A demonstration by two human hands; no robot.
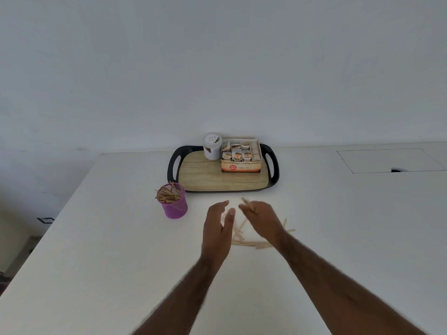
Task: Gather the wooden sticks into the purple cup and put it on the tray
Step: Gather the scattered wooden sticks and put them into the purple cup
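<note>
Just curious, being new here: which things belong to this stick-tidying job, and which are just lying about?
In the job: wooden sticks, purple cup, tray, left hand, right hand gripping a few sticks.
Just lying about: white jar, tea box, both on the tray.

Left forearm (193,284) and right forearm (326,279) are both bare from the near edge of the view up to the wrists, w/ fine hair along them (plainest on the outer sides, esp. the left one). Left hand (216,228) is bare; its thumbnail (232,213) is cut short. Right hand (262,220) is bare too, back and knuckles showing, fingers too blurred for detail. Both forearms widen toward the near edge.
</note>
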